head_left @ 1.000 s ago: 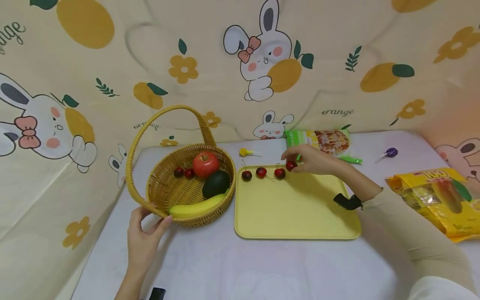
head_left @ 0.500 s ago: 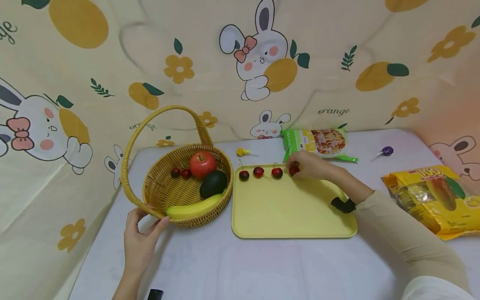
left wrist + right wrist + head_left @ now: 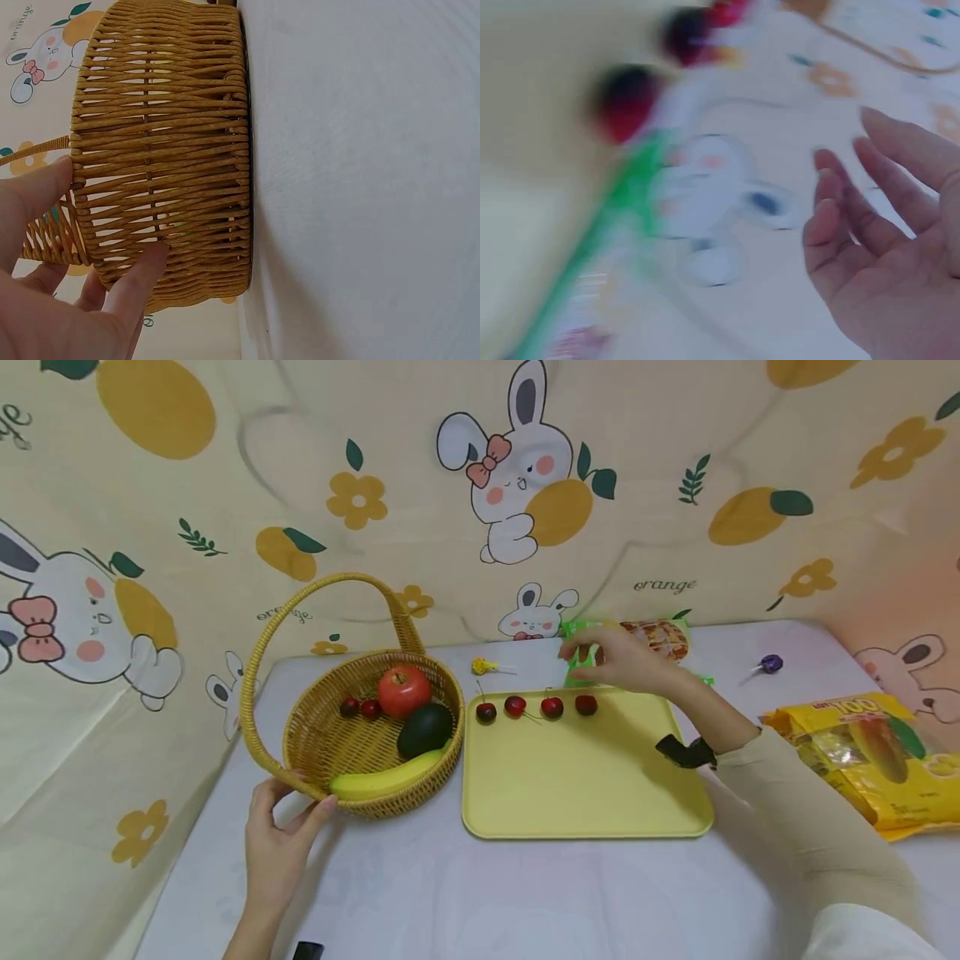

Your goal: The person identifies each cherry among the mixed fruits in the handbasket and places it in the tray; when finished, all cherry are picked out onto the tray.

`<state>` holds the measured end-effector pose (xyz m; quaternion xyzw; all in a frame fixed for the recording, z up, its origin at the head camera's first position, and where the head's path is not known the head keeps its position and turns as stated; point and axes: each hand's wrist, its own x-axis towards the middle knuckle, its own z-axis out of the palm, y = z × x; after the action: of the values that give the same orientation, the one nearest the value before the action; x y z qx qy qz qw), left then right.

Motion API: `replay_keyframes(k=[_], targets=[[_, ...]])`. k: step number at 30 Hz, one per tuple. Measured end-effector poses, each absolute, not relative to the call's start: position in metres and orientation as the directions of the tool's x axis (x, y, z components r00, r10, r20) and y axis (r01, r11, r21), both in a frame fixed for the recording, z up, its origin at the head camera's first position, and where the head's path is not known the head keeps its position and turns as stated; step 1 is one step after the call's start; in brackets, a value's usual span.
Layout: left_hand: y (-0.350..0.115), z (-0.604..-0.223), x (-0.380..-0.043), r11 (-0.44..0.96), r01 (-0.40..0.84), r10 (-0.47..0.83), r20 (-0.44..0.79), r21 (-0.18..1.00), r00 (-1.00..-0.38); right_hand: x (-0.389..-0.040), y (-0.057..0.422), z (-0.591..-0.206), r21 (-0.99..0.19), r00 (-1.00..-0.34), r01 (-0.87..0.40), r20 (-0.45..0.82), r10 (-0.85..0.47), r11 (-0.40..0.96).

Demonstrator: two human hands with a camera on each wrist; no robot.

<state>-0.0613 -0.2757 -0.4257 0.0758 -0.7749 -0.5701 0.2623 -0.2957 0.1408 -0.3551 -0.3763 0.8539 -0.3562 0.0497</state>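
My left hand (image 3: 276, 852) grips the rim of a woven basket (image 3: 315, 739) where its arched handle meets the front. In the left wrist view, the thumb lies at the rim and other fingers touch the basket's outer wall (image 3: 165, 150). Inside sit a red apple (image 3: 405, 691), a dark avocado (image 3: 425, 731), a banana (image 3: 386, 779) and two cherries (image 3: 370, 708). Several cherries stand in a row along the far edge of a yellow tray (image 3: 585, 785). Just behind the rightmost cherry (image 3: 586, 704) hovers my right hand (image 3: 622, 662), fingers spread and holding nothing.
Behind the right hand lies a green snack bag (image 3: 660, 637), partly covered. A yellow lollipop (image 3: 483, 667) lies behind the tray and a purple lollipop (image 3: 770, 664) farther right. A yellow mango-candy bag (image 3: 870, 760) rests at the right, and a printed cloth hangs behind.
My right hand set the cherry down at the right end of the row, let go of it and lifted up and back. The left hand stays on the basket.
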Motion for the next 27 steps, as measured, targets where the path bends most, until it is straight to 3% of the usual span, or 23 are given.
replay_keyframes(k=[4,8,16,20,27], targets=[[-0.278,-0.427,-0.060,0.348,0.188,-0.420,0.332,0.919,-0.845,-0.298,0.102,-0.319,-0.685,-0.660,-0.652,0.300,-0.688,0.326],[-0.280,-0.428,-0.059,0.348,0.187,-0.428,0.333,0.919,-0.840,-0.306,0.041,-0.299,-0.709,-0.567,-0.673,0.314,-0.761,0.210],[-0.281,-0.427,-0.058,0.356,0.168,-0.421,0.318,0.919,-0.849,-0.310,-0.079,-0.302,-0.754,-0.365,-0.641,0.138,-0.921,0.141],[-0.281,-0.427,-0.059,0.356,0.179,-0.411,0.326,0.917,-0.852,-0.302,-0.122,-0.313,-0.801,-0.356,-0.568,0.032,-0.934,0.189],[-0.278,-0.429,-0.060,0.350,0.200,-0.392,0.337,0.915,-0.856,-0.289,-0.165,-0.342,-0.851,-0.411,-0.452,-0.066,-0.909,0.266]])
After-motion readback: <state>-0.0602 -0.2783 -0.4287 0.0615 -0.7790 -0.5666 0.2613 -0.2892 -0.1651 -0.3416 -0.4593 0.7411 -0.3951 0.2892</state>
